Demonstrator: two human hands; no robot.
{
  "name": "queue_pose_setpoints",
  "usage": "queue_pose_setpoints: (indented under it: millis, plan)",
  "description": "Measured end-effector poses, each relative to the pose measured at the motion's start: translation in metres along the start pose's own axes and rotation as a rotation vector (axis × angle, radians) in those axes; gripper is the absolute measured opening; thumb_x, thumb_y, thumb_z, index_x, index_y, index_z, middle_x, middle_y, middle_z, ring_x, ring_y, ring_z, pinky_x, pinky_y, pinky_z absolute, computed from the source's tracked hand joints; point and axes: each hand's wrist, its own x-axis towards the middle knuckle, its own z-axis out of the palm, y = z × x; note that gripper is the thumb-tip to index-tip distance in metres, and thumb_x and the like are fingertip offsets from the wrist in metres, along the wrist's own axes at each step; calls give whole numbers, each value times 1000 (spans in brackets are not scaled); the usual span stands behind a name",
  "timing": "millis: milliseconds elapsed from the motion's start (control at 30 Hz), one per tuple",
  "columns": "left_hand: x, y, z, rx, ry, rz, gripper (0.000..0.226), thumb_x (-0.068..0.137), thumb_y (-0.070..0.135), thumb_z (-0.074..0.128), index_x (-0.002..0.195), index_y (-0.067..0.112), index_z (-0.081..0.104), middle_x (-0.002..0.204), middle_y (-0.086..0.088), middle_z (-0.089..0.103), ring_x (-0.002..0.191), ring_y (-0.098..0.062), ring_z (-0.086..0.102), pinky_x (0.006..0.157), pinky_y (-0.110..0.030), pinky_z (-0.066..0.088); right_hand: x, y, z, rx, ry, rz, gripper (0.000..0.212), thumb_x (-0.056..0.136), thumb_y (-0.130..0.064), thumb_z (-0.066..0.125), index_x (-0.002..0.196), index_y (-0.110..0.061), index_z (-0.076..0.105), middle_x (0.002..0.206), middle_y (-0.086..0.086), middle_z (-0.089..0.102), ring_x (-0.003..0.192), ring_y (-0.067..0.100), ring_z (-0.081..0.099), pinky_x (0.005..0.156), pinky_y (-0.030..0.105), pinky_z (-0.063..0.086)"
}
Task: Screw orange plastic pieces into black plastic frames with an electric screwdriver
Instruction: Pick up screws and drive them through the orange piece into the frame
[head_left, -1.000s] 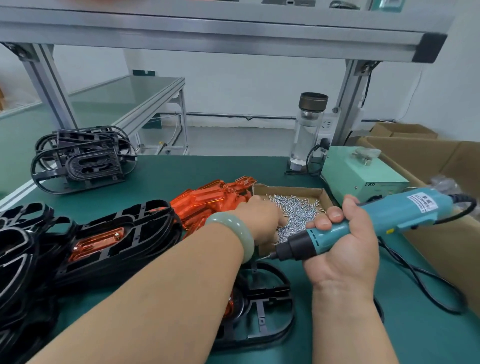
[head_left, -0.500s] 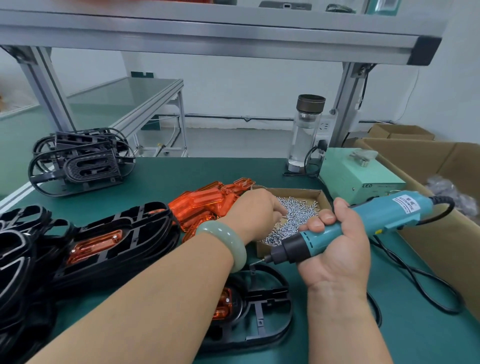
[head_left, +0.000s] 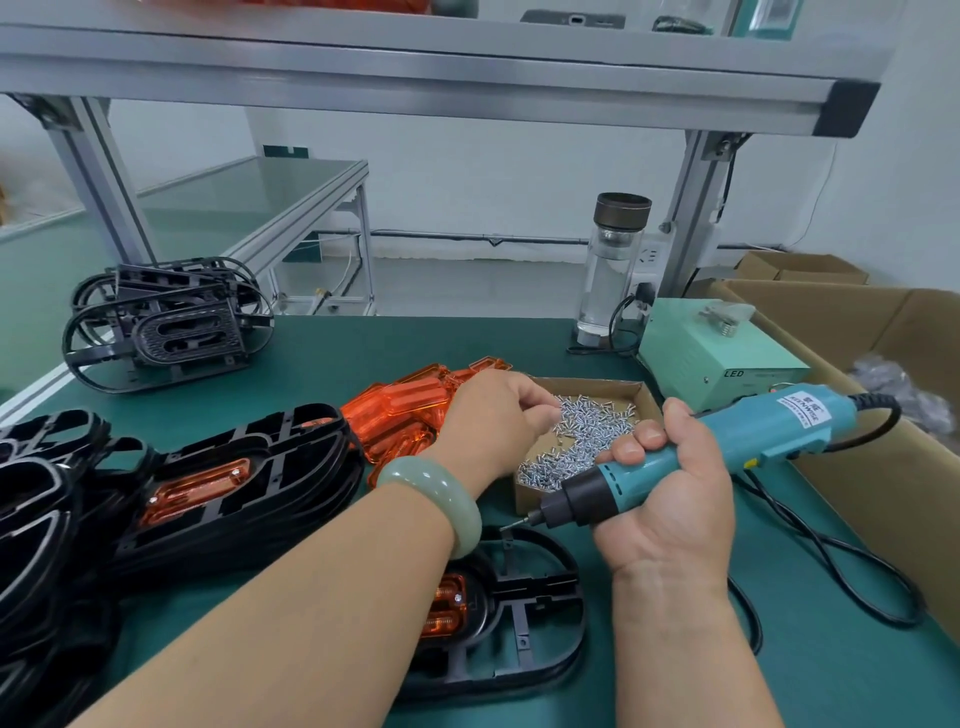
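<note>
- The green table (head_left: 363, 353) carries all the work.
- A pile of black frames (head_left: 234, 499) fills the surface's left edge. The top one holds a fitted orange piece (head_left: 192, 488) with bright dots at its ends that look like screw heads, so I judge these finished.
- A smaller stack of bare frames (head_left: 166, 322) stands at the far left corner. No orange shows in it, so it is likely still waiting.
- The frame in work (head_left: 519, 613) lies at the near edge between the forearms. A seated orange piece (head_left: 447, 608) sits in its left part with one bright head on it, so this unit seems partly fastened.
- Loose orange pieces (head_left: 400, 410) are heaped mid-surface, just left of the tray, so plenty of units remain.
- The right hand (head_left: 670, 499) wraps the barrel of the electric screwdriver (head_left: 727, 441). Its bit points left above the frame's far rim.
- The cardboard tray (head_left: 597, 384) sits right of the middle. The left hand (head_left: 493, 421) dips bunched fingertips into the screws (head_left: 587, 436); I cannot tell whether it pinches one.
- A second ago the left hand sat knuckled at the tray's near left corner. Now it reaches deeper over the screws, and the forearm has uncovered the seated orange piece. The screwdriver grip is unchanged.
</note>
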Motion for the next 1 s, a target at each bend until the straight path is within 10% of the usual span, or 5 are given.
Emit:
queue_pose_setpoints:
  millis: [733,1000]
  plan:
    - [-139,-29,-47,-1089,282,-373,26,55,13,70,80,14,77,73,-9,71,61,-13,67,52,-17,51,-18,9,6,193,28,139,22,93,-20,55,72,-23,50,57,-12,45,43,4,44,52,17,45]
    - [-142,-23,-47,-1281,65,-468,14,66,11,64,71,7,76,68,-13,67,53,-14,63,44,-18,51,-27,15,11,206,-14,122,18,95,-21,52,76,-23,51,58,-12,45,44,3,44,53,17,45]
